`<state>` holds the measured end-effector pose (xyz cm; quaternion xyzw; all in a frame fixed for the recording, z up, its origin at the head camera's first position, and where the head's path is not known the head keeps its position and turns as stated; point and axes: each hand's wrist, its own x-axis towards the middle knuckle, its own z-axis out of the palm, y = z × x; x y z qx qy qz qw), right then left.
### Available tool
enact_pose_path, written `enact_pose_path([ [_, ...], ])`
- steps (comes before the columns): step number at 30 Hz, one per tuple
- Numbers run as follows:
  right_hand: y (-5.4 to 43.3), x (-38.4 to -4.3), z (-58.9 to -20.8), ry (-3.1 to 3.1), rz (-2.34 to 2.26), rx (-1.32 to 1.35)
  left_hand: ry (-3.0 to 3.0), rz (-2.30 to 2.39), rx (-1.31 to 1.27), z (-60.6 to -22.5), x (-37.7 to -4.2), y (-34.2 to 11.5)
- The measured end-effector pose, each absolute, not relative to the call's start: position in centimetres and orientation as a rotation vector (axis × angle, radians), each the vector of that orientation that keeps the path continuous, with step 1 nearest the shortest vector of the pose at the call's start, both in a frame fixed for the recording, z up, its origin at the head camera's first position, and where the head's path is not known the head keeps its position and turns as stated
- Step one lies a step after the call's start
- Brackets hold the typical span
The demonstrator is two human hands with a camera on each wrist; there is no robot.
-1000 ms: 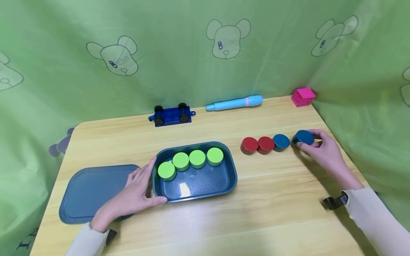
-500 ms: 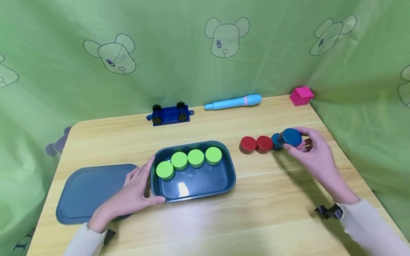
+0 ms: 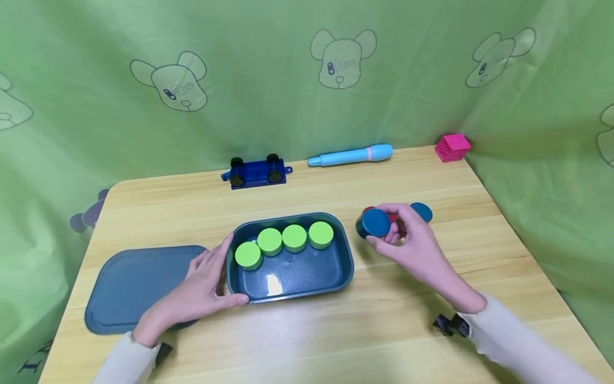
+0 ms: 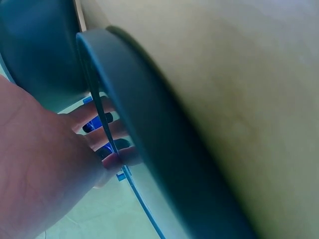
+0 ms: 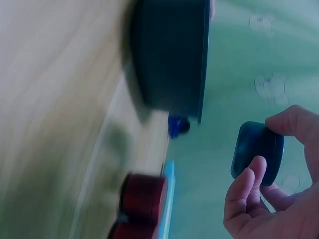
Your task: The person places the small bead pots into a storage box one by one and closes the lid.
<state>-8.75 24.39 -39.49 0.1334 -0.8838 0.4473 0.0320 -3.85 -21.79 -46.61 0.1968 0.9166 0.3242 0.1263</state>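
Since the blue disc (image 3: pixel 375 223) seems light and stiff, we pinch its curved side, likely the surest hold, with our right hand (image 3: pixel 413 242); red discs (image 5: pixel 144 198) sit just past those fingers; farther left, our left hand (image 3: pixel 200 288) spreads its fingers against the tray (image 3: pixel 302 274).

Left hand (image 4: pixel 47 159) at the dark box (image 4: pixel 149 129) — blue object (image 4: pixel 94 122) beyond

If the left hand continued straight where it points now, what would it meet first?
The blue-gray box: the left hand touches its left end. Inside, the leftmost green cylinder seems nearest, though depth is unclear.
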Motion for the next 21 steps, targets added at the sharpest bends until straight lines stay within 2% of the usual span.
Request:
enact_pose_path([
  [21, 13.4, -7.4, -42.1, -2.831, 1.446, 0.832, 2.694, 0.943, 0.609, -46.8, -4.0, -21.7],
])
